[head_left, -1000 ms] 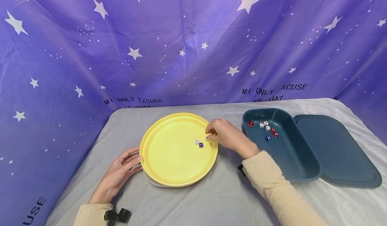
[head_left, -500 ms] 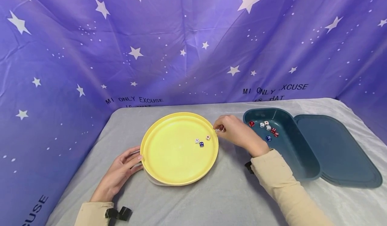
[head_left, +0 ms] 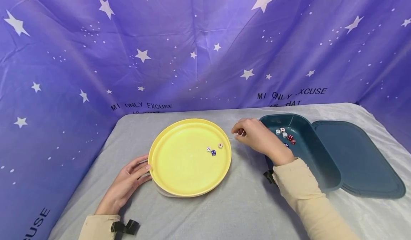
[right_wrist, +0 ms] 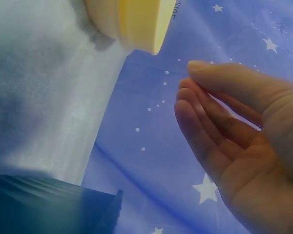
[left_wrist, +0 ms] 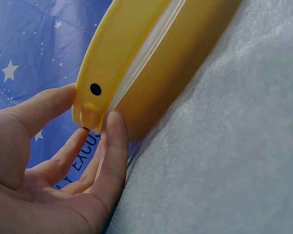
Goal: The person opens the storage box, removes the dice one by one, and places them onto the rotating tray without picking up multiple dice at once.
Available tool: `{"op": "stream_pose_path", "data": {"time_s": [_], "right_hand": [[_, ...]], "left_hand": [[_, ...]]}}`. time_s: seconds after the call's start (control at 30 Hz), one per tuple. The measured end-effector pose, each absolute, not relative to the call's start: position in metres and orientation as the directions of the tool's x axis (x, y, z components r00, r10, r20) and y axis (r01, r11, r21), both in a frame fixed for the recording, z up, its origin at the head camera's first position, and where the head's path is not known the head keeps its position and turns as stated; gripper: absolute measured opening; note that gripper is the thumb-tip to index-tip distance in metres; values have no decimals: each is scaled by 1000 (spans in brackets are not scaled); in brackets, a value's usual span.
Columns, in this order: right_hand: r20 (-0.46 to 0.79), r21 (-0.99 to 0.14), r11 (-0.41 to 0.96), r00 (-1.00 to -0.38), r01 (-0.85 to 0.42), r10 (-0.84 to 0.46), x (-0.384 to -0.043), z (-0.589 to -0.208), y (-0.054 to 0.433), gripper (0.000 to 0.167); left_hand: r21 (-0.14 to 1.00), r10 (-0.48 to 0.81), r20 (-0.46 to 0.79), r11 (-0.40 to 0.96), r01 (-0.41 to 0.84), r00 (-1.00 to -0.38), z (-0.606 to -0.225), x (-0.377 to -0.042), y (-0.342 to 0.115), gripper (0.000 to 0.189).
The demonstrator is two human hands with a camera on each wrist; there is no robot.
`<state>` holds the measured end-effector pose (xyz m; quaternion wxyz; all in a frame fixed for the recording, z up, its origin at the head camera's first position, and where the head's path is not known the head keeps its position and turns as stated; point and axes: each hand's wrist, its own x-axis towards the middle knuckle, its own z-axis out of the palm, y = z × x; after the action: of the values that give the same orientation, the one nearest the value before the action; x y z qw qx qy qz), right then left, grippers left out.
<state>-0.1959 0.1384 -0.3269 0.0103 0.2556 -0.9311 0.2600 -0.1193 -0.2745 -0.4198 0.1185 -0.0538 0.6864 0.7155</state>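
Observation:
A round yellow tray (head_left: 189, 158), with a black eye dot and small beak on its side in the left wrist view, bears two white dice (head_left: 220, 146) and a blue die (head_left: 213, 153). My left hand (head_left: 130, 179) holds its left rim, thumb at the edge and fingertips against the side below. Between the tray and a dark teal box (head_left: 321, 161), my right hand (head_left: 257, 134) hovers in the air. Its fingers are loosely bent, the thumb slightly apart from them, and no die shows between them in the right wrist view.
Inside the teal box lie white dice (head_left: 284, 134), red dice (head_left: 290, 137) and a blue die partly covered by my right wrist. A teal lid (head_left: 359, 158) lies to its right. The grey cloth (head_left: 224, 211) ends at a purple starry curtain (head_left: 192, 47).
My right hand has moved from a white die at the tray's right side, past the rim, toward the teal box. That die stays on the tray. My left hand keeps its place.

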Motion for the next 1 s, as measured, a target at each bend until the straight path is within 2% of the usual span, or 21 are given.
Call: {"op": "stream_pose_path", "data": {"time_s": [1.0], "right_hand": [[171, -487, 755, -896, -438, -410, -199, -313, 172, 14]], "left_hand": [[975, 114, -213, -40, -219, -970, -421, -119, -275, 57]]}}
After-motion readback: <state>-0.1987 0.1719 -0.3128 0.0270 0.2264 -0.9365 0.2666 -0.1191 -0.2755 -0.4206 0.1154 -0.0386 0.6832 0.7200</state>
